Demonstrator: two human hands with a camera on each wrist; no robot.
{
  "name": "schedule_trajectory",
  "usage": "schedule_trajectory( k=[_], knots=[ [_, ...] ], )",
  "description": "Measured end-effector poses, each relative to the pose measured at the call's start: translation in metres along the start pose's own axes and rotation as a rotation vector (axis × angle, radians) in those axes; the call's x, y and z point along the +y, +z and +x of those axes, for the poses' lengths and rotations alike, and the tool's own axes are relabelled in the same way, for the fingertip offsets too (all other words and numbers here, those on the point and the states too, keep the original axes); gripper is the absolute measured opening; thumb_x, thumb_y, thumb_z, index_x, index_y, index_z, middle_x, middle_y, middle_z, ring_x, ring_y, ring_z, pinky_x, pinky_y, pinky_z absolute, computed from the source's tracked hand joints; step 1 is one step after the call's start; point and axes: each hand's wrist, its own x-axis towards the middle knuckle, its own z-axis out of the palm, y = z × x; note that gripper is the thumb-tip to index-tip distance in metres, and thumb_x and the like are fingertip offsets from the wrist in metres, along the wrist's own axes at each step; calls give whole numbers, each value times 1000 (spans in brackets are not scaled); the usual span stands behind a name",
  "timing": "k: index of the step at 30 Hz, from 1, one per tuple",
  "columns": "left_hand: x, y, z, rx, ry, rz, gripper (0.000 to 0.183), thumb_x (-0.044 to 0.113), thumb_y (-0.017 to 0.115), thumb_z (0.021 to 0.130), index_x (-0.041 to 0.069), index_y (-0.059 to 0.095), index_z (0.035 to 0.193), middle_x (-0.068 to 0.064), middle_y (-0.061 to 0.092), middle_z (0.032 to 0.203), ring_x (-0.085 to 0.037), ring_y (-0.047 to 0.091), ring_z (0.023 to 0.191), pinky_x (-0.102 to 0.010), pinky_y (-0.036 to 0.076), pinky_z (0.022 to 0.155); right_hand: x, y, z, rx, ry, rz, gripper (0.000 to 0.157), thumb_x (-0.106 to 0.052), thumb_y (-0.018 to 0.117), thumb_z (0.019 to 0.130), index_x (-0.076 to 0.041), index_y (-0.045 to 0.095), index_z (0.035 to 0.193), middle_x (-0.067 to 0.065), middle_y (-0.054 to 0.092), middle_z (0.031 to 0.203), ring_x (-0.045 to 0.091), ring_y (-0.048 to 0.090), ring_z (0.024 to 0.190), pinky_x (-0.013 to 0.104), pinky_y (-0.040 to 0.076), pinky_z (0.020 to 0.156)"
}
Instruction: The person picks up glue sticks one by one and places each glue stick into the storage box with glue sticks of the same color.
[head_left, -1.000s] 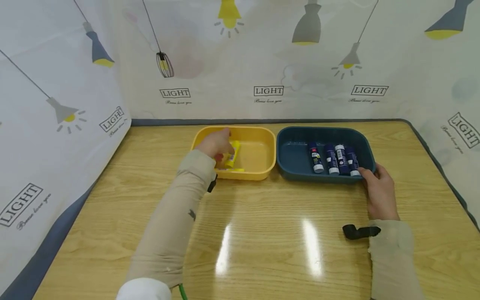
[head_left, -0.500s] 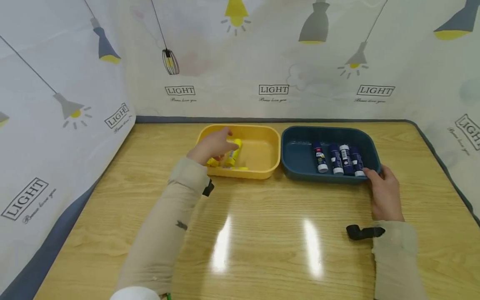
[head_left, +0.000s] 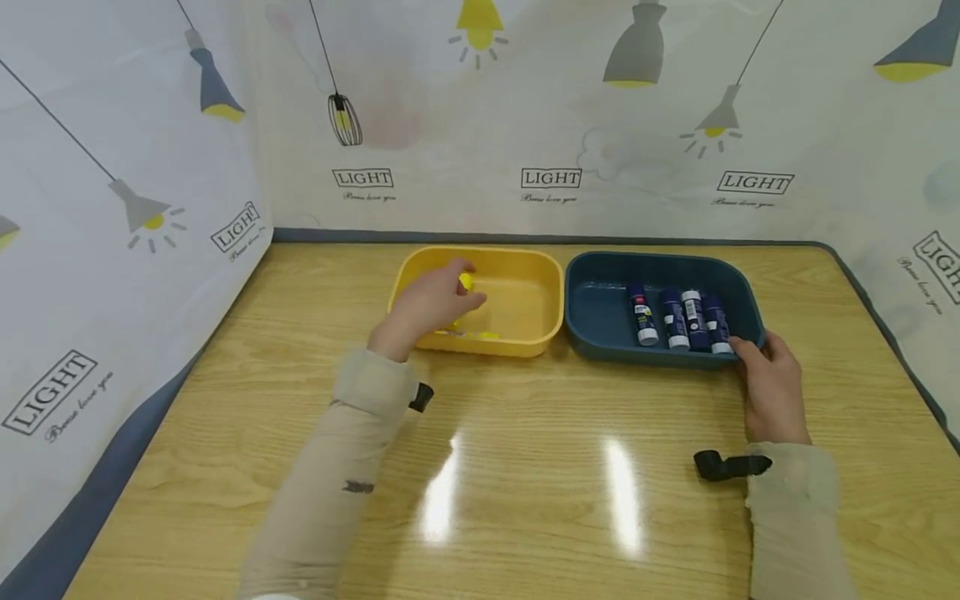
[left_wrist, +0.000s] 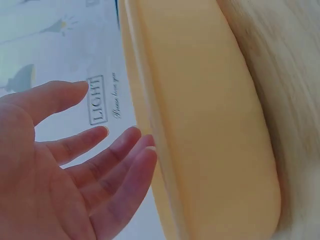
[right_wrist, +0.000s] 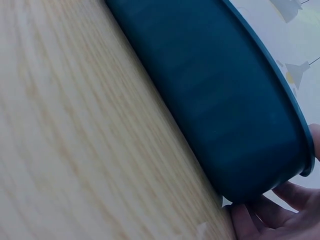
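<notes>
My left hand (head_left: 427, 304) hovers over the left part of the yellow plastic box (head_left: 517, 344), thumb and fingers spread apart. In the left wrist view that hand (left_wrist: 75, 165) holds nothing, its fingertips overlapping the box's rim. Yellow glue sticks (head_left: 466, 282) lie in this box, mostly hidden beneath the hand. My right hand (head_left: 776, 392) grips the front right corner of the dark blue plastic box (head_left: 637, 356), thumb over the rim. From the right wrist view, the fingers (right_wrist: 270, 212) curl against the outside of the corner. Several navy glue sticks with white ends (head_left: 642, 315) lie inside.
Both boxes stand side by side near the back of the wooden table (head_left: 540, 467). A white lamp-print cloth (head_left: 450, 125) walls the back and sides. Black wrist straps (head_left: 731, 465) show at the sleeves.
My left hand has opened out and drawn slightly back, now covering more of the yellow glue sticks. My right hand keeps its grip on the blue box. The head view has shifted slightly.
</notes>
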Motion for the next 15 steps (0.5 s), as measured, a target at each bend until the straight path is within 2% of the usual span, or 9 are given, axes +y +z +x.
schedule_trajectory(
  k=[5, 10, 15],
  knots=[
    [7, 8, -10, 40, 21, -56, 57, 48, 52, 85, 19, 36, 132, 2, 54, 99, -15, 55, 72, -30, 46, 63, 0, -1, -1, 3, -3, -3, 67, -31, 58, 86, -15, 23, 141, 2, 23, 144, 10, 28, 126, 23, 24, 103],
    [12, 20, -21, 85, 47, -121, 61, 55, 51, 83, 23, 35, 133, 6, 53, 102, -11, 53, 80, -28, 46, 64, 1, -4, -2, 10, 2, -16, 68, -32, 58, 86, -15, 23, 142, 2, 22, 144, 11, 27, 127, 24, 23, 103],
    [17, 27, -30, 118, 68, -194, 61, 54, 51, 83, 24, 35, 134, 6, 53, 104, -11, 53, 83, -28, 47, 62, -1, -1, 0, 17, 4, -26, 67, -32, 59, 85, -16, 25, 141, 3, 24, 143, 11, 29, 124, 25, 23, 104]
  ],
)
